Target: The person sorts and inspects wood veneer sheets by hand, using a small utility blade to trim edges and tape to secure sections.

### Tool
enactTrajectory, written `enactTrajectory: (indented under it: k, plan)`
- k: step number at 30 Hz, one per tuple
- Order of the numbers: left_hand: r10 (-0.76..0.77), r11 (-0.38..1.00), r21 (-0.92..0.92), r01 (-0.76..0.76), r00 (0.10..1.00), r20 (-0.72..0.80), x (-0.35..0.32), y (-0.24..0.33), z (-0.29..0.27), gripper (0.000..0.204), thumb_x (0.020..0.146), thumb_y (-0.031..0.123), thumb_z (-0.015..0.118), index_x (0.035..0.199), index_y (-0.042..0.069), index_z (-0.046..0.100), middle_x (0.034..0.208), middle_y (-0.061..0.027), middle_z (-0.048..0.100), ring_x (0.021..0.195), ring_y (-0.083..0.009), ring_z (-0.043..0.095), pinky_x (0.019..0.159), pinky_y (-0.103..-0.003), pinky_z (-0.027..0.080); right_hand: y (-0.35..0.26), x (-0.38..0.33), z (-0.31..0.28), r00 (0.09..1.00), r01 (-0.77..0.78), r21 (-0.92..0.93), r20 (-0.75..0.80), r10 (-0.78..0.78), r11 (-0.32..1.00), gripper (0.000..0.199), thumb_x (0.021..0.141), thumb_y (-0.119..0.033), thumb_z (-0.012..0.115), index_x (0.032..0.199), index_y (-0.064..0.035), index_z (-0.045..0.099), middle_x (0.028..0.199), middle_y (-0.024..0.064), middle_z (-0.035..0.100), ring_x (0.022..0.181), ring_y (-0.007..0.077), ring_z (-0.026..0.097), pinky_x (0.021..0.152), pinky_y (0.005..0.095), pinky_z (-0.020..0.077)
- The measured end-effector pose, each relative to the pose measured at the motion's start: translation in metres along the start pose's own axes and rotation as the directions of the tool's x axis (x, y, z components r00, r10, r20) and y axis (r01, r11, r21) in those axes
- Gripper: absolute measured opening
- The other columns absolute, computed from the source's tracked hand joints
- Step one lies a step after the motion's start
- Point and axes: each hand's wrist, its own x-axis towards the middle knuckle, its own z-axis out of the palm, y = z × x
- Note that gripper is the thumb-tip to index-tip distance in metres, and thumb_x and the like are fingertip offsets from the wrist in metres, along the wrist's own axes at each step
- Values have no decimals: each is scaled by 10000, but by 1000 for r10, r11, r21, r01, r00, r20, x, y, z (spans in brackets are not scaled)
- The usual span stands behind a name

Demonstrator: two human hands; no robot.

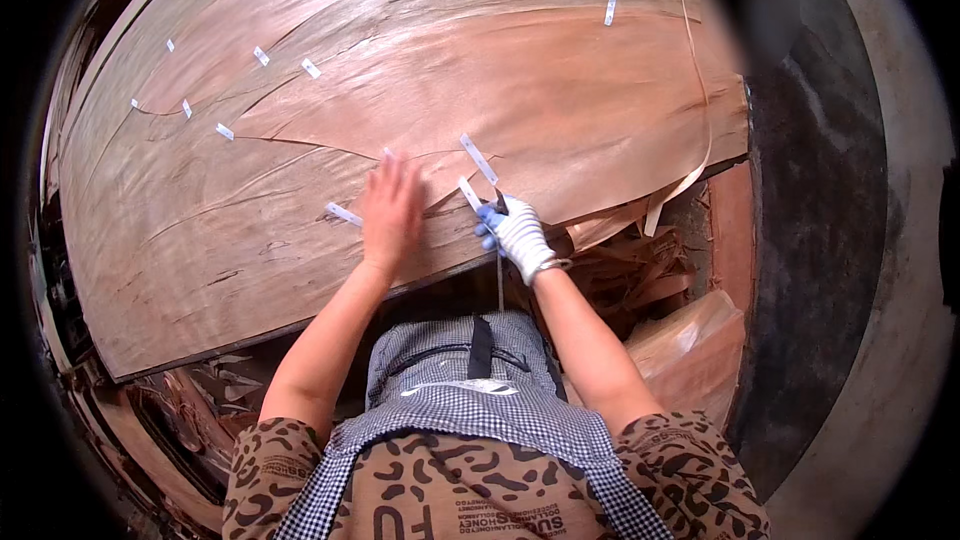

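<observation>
left hand (pixel 393 215) flat on veneer (pixel 560 90), right hand (pixel 517 230) gripping dark tool (pixel 501 201) (blade, maybe): seemingly taping; white strip (pixel 469 192) probably wants pressing next.

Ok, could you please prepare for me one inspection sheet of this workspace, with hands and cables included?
Surface: covered by wrinkled wood-veneer sheets with uneven seams.
Job's things: white tape strips scattered over the veneer.
Clutter: torn veneer scraps below the near edge, at right.
Hands: left hand bare, resting on veneer; right hand gloved, small dark object at its fingers, kind unclear.
Cables: nothing seen for certain; thin pale strand unidentified.
Surroundings: grey floor at far right.
</observation>
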Motion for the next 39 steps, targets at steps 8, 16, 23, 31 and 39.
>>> enactTrajectory:
  k: [8, 16, 23, 31, 39]
  plan:
    - [414, 910, -91, -404, 890, 191, 9, 48, -2, 498, 759, 167, 507, 1230, 39, 409, 1332, -117, 342, 1260, -212, 287, 1046, -390, 174, 34, -15, -22, 853, 277, -757, -90, -513, 592, 159, 810, -186, 577, 809, -31, 539, 642, 77, 577, 453, 115, 500, 432, 275, 425]
    - [441, 898, -154, -413, 850, 289, -4, 115, 30, 517, 792, 216, 488, 1270, 60, 371, 1369, -74, 294, 1277, -179, 254, 1050, -427, 110, 45, -27, -63, 955, 55, -32, -288, -62, 998, 126, 825, -174, 529, 794, -52, 522, 589, 61, 556, 426, 144, 498, 396, 280, 404]
    - [300, 495, 531, -688, 709, 638, -1, 173, 31, 529, 787, 232, 377, 1217, -76, 403, 1309, -200, 351, 1256, -320, 252, 1050, -486, 114, 50, -44, -121, 873, -30, -927, -206, -442, 374, 108, 789, -187, 551, 802, -81, 538, 670, 155, 600, 545, 320, 571, 502, 418, 452]
    - [-84, 996, -37, 86, 995, 51, 18, 44, -28, 474, 679, 16, 533, 1143, 108, 501, 1299, -94, 384, 1238, -269, 309, 1028, -473, 143, -4, -81, -155, 983, -177, -83, 40, 181, 981, 216, 823, -243, 577, 922, -52, 559, 733, 40, 617, 485, 63, 502, 413, 195, 383]
    - [19, 992, -124, -29, 996, -81, 108, -11, -28, 385, 748, 69, 535, 1130, 111, 506, 1268, -66, 422, 1233, -228, 326, 1030, -448, 175, -116, 64, -57, 988, 121, 7, -102, -119, 993, 49, 837, -92, 475, 820, -58, 505, 642, 44, 573, 456, 105, 496, 399, 244, 378]
